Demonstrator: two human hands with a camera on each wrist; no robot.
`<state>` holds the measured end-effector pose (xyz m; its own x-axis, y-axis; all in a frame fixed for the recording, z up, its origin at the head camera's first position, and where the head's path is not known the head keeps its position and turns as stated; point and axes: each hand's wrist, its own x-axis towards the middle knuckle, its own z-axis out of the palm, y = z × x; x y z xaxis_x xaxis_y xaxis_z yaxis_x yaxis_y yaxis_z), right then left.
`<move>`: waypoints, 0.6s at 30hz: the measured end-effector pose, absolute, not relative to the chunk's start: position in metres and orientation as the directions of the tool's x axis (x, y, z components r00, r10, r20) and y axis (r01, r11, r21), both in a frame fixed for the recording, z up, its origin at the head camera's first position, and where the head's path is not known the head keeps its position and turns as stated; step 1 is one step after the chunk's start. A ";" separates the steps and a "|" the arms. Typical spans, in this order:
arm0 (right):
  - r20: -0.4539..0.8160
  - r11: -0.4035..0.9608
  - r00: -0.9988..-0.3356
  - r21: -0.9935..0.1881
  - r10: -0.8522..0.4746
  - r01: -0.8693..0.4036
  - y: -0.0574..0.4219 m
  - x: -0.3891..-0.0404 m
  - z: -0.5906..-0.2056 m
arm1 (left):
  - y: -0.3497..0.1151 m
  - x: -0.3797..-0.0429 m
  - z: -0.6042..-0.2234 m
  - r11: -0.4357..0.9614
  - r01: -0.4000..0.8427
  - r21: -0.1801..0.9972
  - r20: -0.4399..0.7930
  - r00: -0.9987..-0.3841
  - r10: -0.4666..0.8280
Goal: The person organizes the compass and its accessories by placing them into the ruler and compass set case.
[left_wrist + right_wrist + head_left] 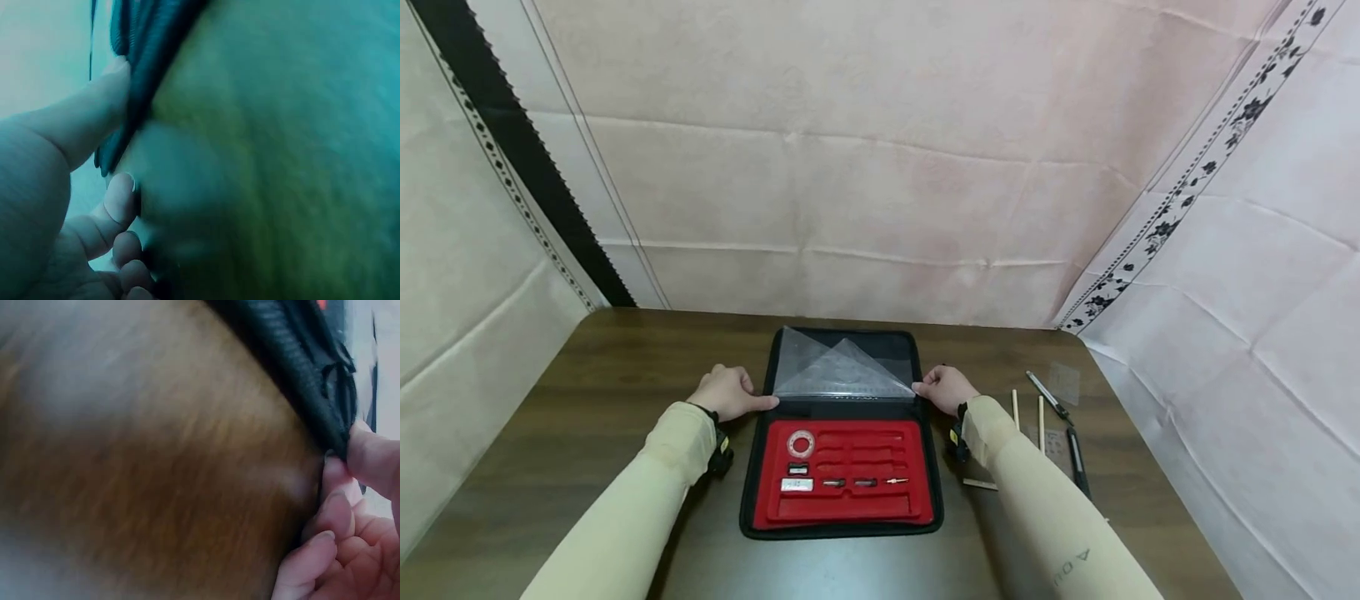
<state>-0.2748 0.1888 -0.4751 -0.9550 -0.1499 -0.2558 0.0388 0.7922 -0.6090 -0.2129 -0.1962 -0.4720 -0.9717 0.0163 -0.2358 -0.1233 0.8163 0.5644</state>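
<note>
A black zip case [842,534] lies open on the wooden table, its lid folded back away from me. In the lower half sits a red molded tray [842,507] holding a white ring [791,444], a small white block [797,484] and several tiny metal pieces. A clear plastic sheet [820,375] stands partly raised over the lid, one corner folded across. My left hand [730,393] holds the case's left edge near the hinge, thumb on top and fingers curled below. On the opposite edge, my right hand [947,389] pinches the case between thumb and index finger.
To the right lie a silver craft knife [1045,392], a black-handled tool [1077,462], thin wooden sticks [1041,423] and a small clear plastic piece [1064,383]. My right forearm covers part of them. White cloth walls [850,208] surround the table's back and sides.
</note>
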 end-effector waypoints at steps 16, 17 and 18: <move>-0.208 0.813 -0.834 -0.433 -0.511 -0.390 0.240 -0.201 -0.443 | -0.195 -0.214 -0.470 0.812 -0.065 0.581 -0.219 -0.972 0.079; -0.214 0.807 -0.820 -0.422 -0.531 -0.412 0.247 -0.195 -0.440 | -0.196 -0.214 -0.470 0.813 -0.063 0.579 -0.219 -0.972 0.080; -0.215 0.806 -0.810 -0.402 -0.545 -0.435 0.253 -0.189 -0.438 | -0.197 -0.214 -0.470 0.816 -0.063 0.575 -0.220 -0.972 0.080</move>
<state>-0.1891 0.2531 -0.4384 -0.8103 -0.5451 -0.2153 -0.4354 0.8058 -0.4015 -0.2144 -0.1967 -0.4695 -0.9722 0.0802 -0.2199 -0.0628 0.8157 0.5751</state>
